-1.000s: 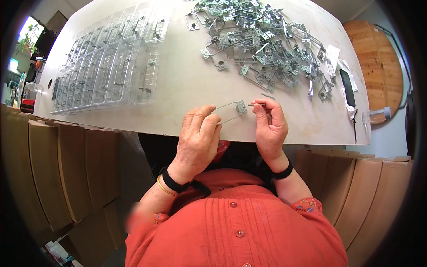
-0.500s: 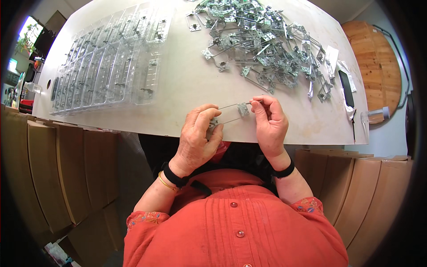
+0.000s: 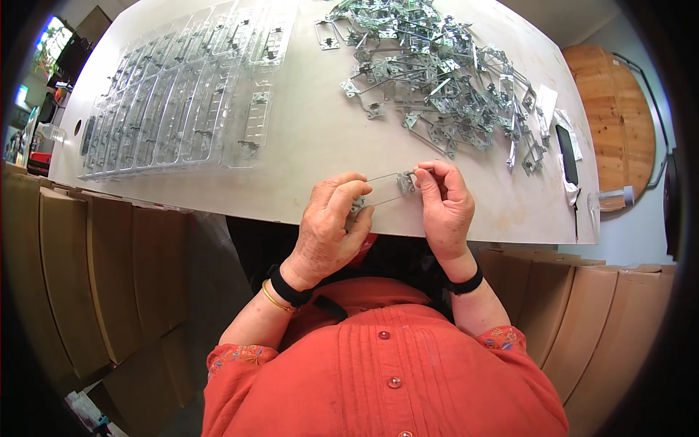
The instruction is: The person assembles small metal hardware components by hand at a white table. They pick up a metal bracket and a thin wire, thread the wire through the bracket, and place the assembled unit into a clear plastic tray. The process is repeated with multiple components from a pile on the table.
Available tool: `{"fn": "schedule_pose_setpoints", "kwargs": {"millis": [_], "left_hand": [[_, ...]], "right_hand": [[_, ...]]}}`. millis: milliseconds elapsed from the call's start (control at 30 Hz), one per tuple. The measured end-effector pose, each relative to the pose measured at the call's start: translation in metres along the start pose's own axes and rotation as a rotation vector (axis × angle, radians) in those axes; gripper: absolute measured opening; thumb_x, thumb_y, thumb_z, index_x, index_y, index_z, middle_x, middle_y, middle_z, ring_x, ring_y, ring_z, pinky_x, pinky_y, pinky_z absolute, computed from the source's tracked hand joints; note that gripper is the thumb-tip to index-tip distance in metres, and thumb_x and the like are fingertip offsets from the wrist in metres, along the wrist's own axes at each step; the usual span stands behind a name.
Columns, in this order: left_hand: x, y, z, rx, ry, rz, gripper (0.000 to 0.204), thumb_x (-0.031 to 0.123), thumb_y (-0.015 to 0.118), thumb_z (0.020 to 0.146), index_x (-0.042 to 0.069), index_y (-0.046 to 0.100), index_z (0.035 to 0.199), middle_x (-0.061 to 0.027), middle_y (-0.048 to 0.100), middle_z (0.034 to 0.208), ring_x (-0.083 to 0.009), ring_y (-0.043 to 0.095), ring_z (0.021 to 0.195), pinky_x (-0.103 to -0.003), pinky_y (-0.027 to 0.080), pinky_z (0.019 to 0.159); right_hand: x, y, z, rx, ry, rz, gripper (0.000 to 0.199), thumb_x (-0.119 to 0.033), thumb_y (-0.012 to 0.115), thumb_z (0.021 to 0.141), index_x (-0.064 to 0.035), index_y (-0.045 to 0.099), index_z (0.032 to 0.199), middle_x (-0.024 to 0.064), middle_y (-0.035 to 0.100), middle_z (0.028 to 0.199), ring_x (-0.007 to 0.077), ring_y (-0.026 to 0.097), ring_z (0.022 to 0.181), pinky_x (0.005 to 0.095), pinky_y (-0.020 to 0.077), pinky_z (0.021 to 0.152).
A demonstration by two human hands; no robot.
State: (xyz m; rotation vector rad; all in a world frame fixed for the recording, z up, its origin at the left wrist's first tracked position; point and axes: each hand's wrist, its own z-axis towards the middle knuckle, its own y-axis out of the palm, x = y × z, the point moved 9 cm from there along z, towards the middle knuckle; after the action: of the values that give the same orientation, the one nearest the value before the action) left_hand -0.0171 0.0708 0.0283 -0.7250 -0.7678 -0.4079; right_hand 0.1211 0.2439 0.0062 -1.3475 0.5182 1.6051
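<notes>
My left hand (image 3: 329,222) is closed round one end of a metal bracket (image 3: 405,183), a small grey piece with plates joined by two thin rods. That bracket hangs level just over the table's front edge, and its left plate is partly hidden by my fingers. At its right plate, my right hand (image 3: 445,207) is pinched shut with thumb and forefinger. A thin dark sliver shows at those fingertips, too small to name. Beyond my hands lies a heap of similar metal brackets (image 3: 437,80).
Clear plastic trays (image 3: 156,124) with metal parts in their compartments stand on the left of the white table (image 3: 306,131). A dark phone-like object (image 3: 566,154) and a clear tube (image 3: 611,198) lie at the right edge. Cardboard boxes (image 3: 109,277) line both sides below.
My right fingertips have closed in on the bracket's right plate, where a small gap showed before. The whole view has shifted slightly; my left hand keeps its hold.
</notes>
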Motion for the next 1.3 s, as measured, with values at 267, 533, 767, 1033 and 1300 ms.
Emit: {"fn": "schedule_pose_setpoints", "kwargs": {"millis": [267,533,767,1033,1300], "left_hand": [[0.000,-0.001,0.000,-0.008,-0.002,0.003,0.037,-0.007,0.080,0.090,0.001,0.068,0.125,-0.0179,0.072,0.133,-0.0327,0.071,0.115,-0.040,0.060,0.096],[0.000,-0.001,0.000,-0.007,-0.009,-0.008,0.037,-0.006,0.080,0.090,0.001,0.068,0.124,-0.0179,0.072,0.133,-0.0328,0.071,0.116,-0.041,0.060,0.096],[-0.001,-0.001,0.000,-0.008,-0.011,-0.001,0.036,-0.006,0.080,0.090,0.001,0.068,0.123,-0.0178,0.072,0.132,-0.0340,0.070,0.118,-0.041,0.060,0.098],[-0.001,0.000,0.000,-0.009,-0.025,0.007,0.034,-0.006,0.080,0.091,0.001,0.068,0.122,-0.0177,0.072,0.132,-0.0340,0.071,0.117,-0.041,0.060,0.096],[-0.001,0.000,0.001,-0.003,-0.012,0.009,0.034,-0.005,0.081,0.091,0.001,0.068,0.121,-0.0176,0.073,0.132,-0.0336,0.071,0.117,-0.041,0.060,0.095]], "right_hand": [[-0.002,0.000,0.000,-0.003,-0.015,-0.051,0.010,-0.008,0.079,0.108,-0.0034,0.074,0.115,0.0021,0.075,0.098,0.0082,0.067,0.088,0.0260,0.0563,0.082],[-0.004,0.001,0.002,-0.002,-0.034,-0.088,0.010,-0.009,0.079,0.108,-0.0034,0.073,0.113,0.0023,0.075,0.097,0.0094,0.067,0.087,0.0271,0.0563,0.081],[-0.006,0.002,0.003,-0.001,-0.039,-0.095,0.010,-0.008,0.079,0.107,-0.0034,0.074,0.114,0.0038,0.075,0.097,0.0112,0.067,0.086,0.0283,0.0567,0.080],[-0.008,0.002,0.004,0.004,-0.061,-0.111,0.008,-0.007,0.078,0.108,-0.0026,0.073,0.113,0.0054,0.075,0.097,0.0124,0.068,0.086,0.0290,0.0570,0.080],[-0.011,0.004,0.005,0.008,-0.090,-0.144,0.008,-0.007,0.078,0.108,-0.0025,0.073,0.113,0.0071,0.075,0.096,0.0146,0.068,0.084,0.0302,0.0570,0.079]]}}
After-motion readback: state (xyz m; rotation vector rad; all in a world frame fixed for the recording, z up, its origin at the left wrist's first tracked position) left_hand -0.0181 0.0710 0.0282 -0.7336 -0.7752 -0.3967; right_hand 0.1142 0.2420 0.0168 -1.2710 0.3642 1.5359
